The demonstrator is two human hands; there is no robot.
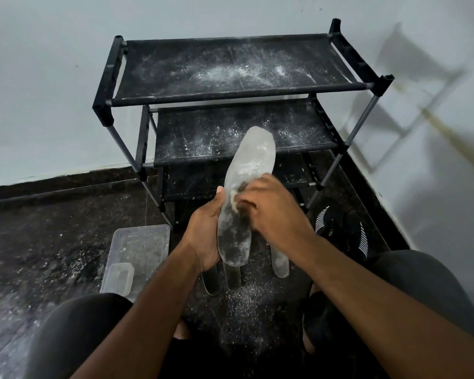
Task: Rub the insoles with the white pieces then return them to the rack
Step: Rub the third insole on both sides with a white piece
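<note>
The black rack point(230, 75) stands in the corner against the pale wall point(39, 91), with three fabric shelves visible; the top and middle shelves are dusted with white powder. The dark speckled floor point(52, 228) below it also carries scattered white powder, most densely between the person's knees. A clear plastic container point(145, 242) lies on the floor left of the rack's front leg, with a smaller clear box point(120, 277) inside its near end. A black shoe with white stripes point(342, 231) rests on the floor at the right, near the rack's right front leg. The held insole point(246, 192) is raised in front of the lower shelves, toe end pointing up and away, its surface coated grey-white. The left hand point(205, 236) grips the heel half of this insole from the left side, thumb lying along its edge. The right hand point(271, 212) has its fingers curled, pinching a white piece point(233, 199) against the insole's middle. Three more insoles point(279, 263) lie on the floor beneath the hands, partly hidden by them.
</note>
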